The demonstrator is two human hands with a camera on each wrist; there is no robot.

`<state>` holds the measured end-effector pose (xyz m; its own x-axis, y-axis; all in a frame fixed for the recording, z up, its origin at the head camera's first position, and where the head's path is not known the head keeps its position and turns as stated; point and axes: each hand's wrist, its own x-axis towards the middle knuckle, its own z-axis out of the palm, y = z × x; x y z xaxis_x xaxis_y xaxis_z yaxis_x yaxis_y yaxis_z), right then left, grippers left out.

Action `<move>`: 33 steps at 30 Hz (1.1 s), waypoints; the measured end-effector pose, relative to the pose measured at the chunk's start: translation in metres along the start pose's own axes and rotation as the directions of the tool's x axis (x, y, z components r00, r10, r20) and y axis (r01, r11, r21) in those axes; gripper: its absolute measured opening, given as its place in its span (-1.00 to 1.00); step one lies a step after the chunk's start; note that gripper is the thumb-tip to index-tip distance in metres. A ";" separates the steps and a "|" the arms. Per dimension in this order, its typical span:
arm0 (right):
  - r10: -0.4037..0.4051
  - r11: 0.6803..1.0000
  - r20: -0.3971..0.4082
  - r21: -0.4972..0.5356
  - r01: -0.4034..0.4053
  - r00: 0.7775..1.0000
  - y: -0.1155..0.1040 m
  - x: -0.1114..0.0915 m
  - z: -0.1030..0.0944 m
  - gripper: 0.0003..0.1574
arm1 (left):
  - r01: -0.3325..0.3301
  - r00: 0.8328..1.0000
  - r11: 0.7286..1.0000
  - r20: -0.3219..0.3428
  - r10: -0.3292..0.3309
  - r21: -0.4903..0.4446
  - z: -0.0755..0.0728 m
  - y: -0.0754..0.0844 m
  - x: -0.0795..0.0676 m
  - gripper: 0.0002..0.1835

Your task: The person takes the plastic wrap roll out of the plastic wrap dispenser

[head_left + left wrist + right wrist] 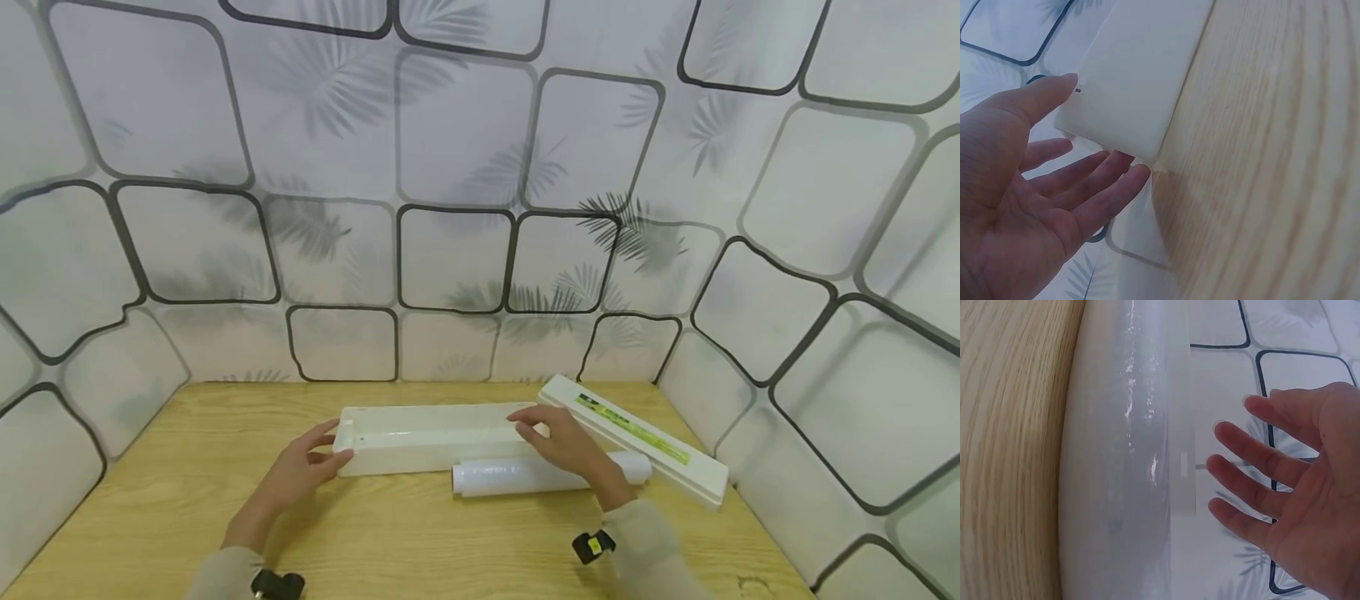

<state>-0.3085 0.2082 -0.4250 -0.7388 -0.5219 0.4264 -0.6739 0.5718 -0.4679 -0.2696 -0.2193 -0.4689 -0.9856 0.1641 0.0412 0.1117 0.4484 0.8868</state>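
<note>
A long white plastic box [420, 458], open at the top, lies across the table. My left hand [303, 468] is at its left end, thumb at the front corner and fingers behind the end wall; the left wrist view shows the fingers spread loosely around that end of the box [1141, 75]. In front of the box's right part lies a roll of clear plastic wrap [517, 476], large in the right wrist view [1116, 456]. Over the box's right end hovers my right hand [558, 437], fingers loosely bent with nothing between them.
A long white lid [637, 433] with a yellow-green label lies slanted at the right, behind the roll. The wooden table [420, 542] meets a patterned wall covering [457, 258] at the back and sides.
</note>
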 end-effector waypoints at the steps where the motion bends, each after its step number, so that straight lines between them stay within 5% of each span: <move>1: 0.005 1.000 0.007 0.001 -0.005 1.000 -0.001 0.000 0.001 -0.70 | 0.001 1.000 1.000 0.002 -0.001 0.001 0.000 0.000 0.000 -0.20; 19: 0.055 0.994 -0.055 -0.091 -0.060 0.997 -0.006 0.001 -0.003 -0.59 | -0.004 1.000 1.000 0.000 0.004 -0.022 0.003 0.004 0.000 -0.26; 24: 0.056 0.977 -0.112 -0.199 -0.077 0.992 -0.005 0.001 -0.003 -0.57 | -0.035 0.998 0.995 -0.048 0.040 0.094 0.002 0.006 0.001 -0.32; 30: 0.260 0.909 -0.093 -0.313 -0.276 0.961 -0.011 0.002 -0.002 -0.33 | -0.097 0.989 0.961 -0.080 0.121 0.259 -0.003 0.018 0.001 -0.26; 33: 0.368 0.868 -0.042 -0.342 -0.360 0.929 -0.014 0.004 -0.001 -0.24 | -0.125 0.983 0.916 -0.075 0.165 0.382 -0.002 0.030 0.003 -0.22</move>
